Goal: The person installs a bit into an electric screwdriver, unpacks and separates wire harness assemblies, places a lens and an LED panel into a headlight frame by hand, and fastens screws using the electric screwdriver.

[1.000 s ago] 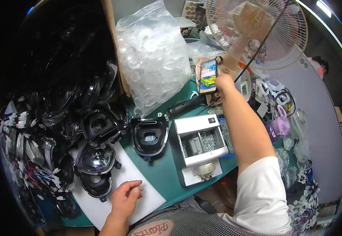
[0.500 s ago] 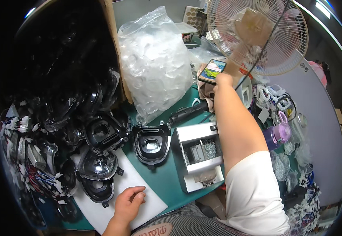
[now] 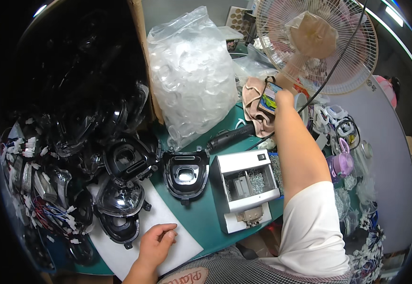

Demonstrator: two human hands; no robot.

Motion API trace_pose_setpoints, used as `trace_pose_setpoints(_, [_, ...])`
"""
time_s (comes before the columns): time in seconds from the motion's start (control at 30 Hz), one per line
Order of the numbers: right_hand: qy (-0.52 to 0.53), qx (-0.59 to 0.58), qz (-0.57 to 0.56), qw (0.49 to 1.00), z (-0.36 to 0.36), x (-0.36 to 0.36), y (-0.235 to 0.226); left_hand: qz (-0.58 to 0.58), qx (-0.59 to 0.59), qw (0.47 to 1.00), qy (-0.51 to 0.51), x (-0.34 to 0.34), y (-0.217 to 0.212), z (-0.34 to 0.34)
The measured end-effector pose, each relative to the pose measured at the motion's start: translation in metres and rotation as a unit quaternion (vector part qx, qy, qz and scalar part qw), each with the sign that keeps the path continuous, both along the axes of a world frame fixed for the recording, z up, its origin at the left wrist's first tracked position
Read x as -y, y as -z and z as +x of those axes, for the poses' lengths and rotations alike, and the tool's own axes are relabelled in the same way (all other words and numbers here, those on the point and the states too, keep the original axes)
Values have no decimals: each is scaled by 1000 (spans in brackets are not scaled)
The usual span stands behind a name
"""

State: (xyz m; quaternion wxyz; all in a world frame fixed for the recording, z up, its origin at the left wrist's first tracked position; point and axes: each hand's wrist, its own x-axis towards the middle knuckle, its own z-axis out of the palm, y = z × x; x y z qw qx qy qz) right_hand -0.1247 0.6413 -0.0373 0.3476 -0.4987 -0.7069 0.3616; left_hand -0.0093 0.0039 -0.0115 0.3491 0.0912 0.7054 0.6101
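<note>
Right hand (image 3: 284, 98): stretched far forward, fingers closed around a phone (image 3: 268, 100) with a lit screen, held just above a beige cloth (image 3: 253, 108).
Left hand (image 3: 157, 241): loosely curled, holding nothing, resting on a white sheet (image 3: 168, 220) on the green table (image 3: 201, 222).
Beside right forearm: grey box of screws (image 3: 243, 187); black power screwdriver (image 3: 232, 136).
Ahead of left hand: black housings (image 3: 185, 174).
Beyond: bag of clear parts (image 3: 191, 78), fan (image 3: 317, 42).
</note>
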Motion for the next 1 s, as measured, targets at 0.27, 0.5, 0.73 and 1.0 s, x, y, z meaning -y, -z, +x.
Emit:
trace_pose_setpoints(0.27, [-178, -206, -111, 956, 52, 131, -119, 31, -60, 998, 5, 4, -15, 5])
trace_pose_setpoints(0.5, [-345, -303, -101, 883, 112, 267, -189, 30, -91, 995, -31, 18, -34, 15])
trace_pose_setpoints(0.73, [-570, -262, 47, 777, 180, 389, -199, 50, -144, 988, -14, 46, -41, 25])
trace_pose_setpoints(1.0, [-576, -204, -215, 762, 199, 474, -108, 21, -178, 984, -11, 74, -32, 34])
